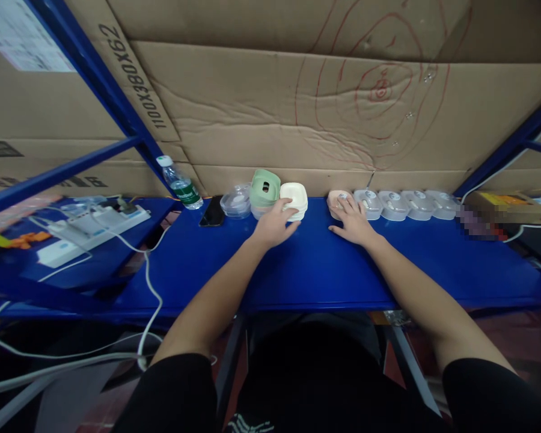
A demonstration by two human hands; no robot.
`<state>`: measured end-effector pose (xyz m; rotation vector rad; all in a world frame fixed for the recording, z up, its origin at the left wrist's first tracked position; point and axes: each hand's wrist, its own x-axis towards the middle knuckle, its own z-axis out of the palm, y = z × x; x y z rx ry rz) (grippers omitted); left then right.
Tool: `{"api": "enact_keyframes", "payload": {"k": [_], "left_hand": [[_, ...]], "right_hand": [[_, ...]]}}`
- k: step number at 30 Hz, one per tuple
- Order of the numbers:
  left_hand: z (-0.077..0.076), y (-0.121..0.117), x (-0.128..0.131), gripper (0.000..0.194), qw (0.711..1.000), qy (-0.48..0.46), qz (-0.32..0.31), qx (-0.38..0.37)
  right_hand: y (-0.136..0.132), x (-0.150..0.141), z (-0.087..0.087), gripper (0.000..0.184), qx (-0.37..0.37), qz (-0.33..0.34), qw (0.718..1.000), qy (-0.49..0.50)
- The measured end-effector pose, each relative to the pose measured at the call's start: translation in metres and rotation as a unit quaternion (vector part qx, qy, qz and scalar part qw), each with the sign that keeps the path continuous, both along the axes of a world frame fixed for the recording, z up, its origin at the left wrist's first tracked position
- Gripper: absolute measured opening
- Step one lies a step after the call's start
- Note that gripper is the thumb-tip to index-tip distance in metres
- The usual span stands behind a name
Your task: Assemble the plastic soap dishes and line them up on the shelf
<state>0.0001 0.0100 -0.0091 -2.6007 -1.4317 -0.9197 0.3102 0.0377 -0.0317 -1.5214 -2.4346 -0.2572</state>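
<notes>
Bottle point(180, 187) stands left, clear tubs point(394, 207) right; left hand point(271, 227) bends over white stack point(294, 192), grip unclear; right hand point(354, 224), spread, overlies pink tub point(333, 199).

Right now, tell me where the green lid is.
In the head view, the green lid is slightly left of centre, at the back of the table, between the clear plastic and the white stack under the left hand.

Rounded-square cream pieces point(296, 191), stacked flat, pale pink container point(333, 197), partly hidden, well apart to the right
</notes>
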Motion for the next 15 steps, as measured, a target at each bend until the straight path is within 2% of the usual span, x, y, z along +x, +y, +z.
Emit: {"api": "enact_keyframes", "payload": {"k": [4, 9, 15], "left_hand": [[-0.011, 0.004, 0.013, 0.043, 0.996, 0.072, -0.007, -0.060], [-0.017, 0.013, 0.007, 0.035, 0.999, 0.024, -0.006, -0.038], [-0.023, 0.015, 0.006, 0.034, 1.000, -0.022, -0.017, -0.009]], "right_hand": [[0.002, 0.000, -0.002, 0.068, 0.000, 0.034, 0.999, 0.004], [0.004, 0.001, -0.004, 0.067, 0.003, 0.047, 0.999, 0.008], [0.003, 0.002, -0.003, 0.063, 0.000, 0.049, 0.999, 0.011]]}}
